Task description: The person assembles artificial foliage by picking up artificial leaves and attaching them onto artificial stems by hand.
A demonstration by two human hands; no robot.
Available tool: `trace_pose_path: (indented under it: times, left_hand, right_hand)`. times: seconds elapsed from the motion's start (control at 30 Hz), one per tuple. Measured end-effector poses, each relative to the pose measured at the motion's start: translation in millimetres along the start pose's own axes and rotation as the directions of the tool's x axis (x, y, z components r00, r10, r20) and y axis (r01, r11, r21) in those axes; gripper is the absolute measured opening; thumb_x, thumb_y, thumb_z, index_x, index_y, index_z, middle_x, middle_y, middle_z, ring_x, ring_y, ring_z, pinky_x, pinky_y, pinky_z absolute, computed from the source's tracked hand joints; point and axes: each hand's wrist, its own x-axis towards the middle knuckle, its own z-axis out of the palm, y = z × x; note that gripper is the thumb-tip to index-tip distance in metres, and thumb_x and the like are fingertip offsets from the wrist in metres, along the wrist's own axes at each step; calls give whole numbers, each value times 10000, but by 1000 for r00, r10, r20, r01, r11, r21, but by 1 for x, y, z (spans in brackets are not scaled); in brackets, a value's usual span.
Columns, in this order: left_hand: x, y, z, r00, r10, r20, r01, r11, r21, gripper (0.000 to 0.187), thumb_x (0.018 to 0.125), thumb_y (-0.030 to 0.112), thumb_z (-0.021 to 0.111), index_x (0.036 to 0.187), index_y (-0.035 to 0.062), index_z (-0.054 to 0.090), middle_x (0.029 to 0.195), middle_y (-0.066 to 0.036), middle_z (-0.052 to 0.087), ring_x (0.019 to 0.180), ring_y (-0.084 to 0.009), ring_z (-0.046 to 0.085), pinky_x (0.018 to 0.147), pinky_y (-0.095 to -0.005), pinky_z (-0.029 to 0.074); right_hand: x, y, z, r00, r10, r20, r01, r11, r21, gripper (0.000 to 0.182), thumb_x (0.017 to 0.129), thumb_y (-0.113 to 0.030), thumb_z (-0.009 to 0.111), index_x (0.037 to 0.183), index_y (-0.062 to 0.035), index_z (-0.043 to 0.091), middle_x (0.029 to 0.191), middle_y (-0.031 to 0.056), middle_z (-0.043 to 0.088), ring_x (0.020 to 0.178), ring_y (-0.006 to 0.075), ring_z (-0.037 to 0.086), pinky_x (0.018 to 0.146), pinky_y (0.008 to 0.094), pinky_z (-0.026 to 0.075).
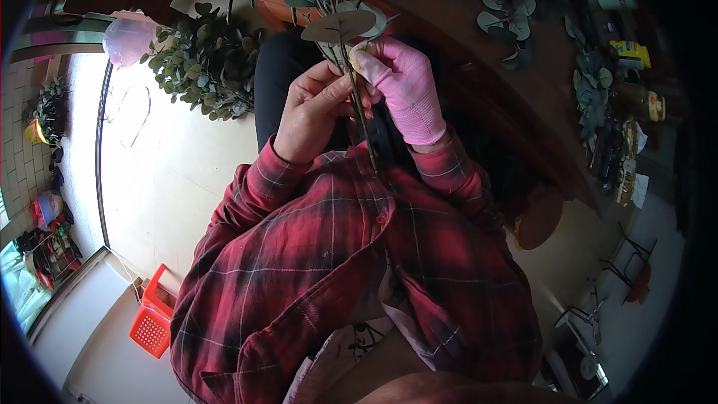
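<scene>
My bare left hand (313, 108) pinches the thin green stem of a leafy eucalyptus-like branch (360, 116) between thumb and fingers. My right hand (405, 88), in a pink glove, is closed around the same branch just above and to the right. The glove's thumb and fingertip area looks yellowish and worn. Broad grey-green leaves (340, 26) spread above both hands, and the bare stem end points down toward my plaid shirt. Leaves partly hide where the fingers meet the stem.
A heap of leafy branches (206, 67) lies on the floor to the left. More sprays (508, 0) rest on the dark wooden table (449, 7). Bottles and jars (632, 54) stand at far right. A red plastic basket (152, 322) sits lower left.
</scene>
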Motion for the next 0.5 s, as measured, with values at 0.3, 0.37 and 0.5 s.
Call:
trace_pose_path:
  times: [0.3, 0.37, 0.5]
  left_hand:
    - [0, 1, -1, 1000, 4, -2, -4, 999, 41, 140, 957, 131, 492, 924, 2, 536, 852, -149, 652, 738, -192, 649, 616, -273, 528]
    - [0, 1, 0, 1000, 4, -7, -4, 999, 50, 144, 958, 135, 493, 920, 3, 535, 847, -147, 651, 727, -189, 648, 587, -265, 523]
    - [1, 2, 3, 1000, 15, -18, -14, 998, 58, 154, 959, 149, 494, 915, 7, 536, 838, -138, 649, 718, -184, 647, 562, -260, 518]
  right_hand:
    - [0, -6, 3, 999, -4, -43, -2, 991, -132, 115, 897, -90, 590, 862, 12, 628, 619, -4, 574, 476, 29, 481, 426, 188, 358]
    - [1, -7, 2, 999, -11, -53, 1, 985, -175, 122, 894, -99, 597, 853, 10, 632, 612, -7, 572, 476, 26, 473, 429, 188, 357]
    - [5, -7, -7, 1000, -7, 4, 8, 974, -226, 133, 890, -126, 611, 854, -2, 643, 630, -13, 578, 504, 15, 468, 459, 181, 372]
